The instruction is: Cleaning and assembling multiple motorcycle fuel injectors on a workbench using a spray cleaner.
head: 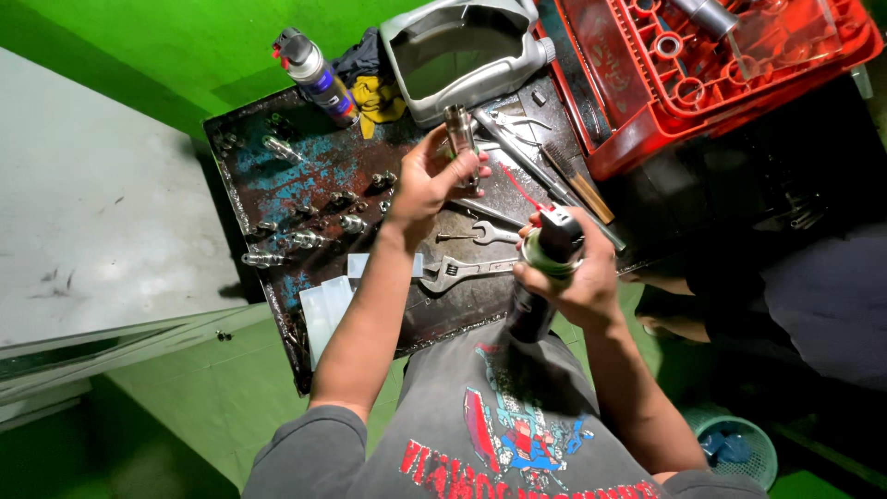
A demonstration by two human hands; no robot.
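The step in hand looks like spraying a small part. The left hand (430, 180) holds a short metal cylinder (458, 129) upright over the rusty worktop (277, 176), grip pinched around its lower end. The right hand (568, 273), near the body, wraps a dark spray can (540, 277), a finger on top, its red straw (522, 189) aimed at the cylinder. The next move likely needs the straw steady. Wrenches (462, 268) lie between the hands.

I count two spray cans (545, 277), two wrenches (462, 271), one red crate (711, 74) and one grey jug (462, 51).
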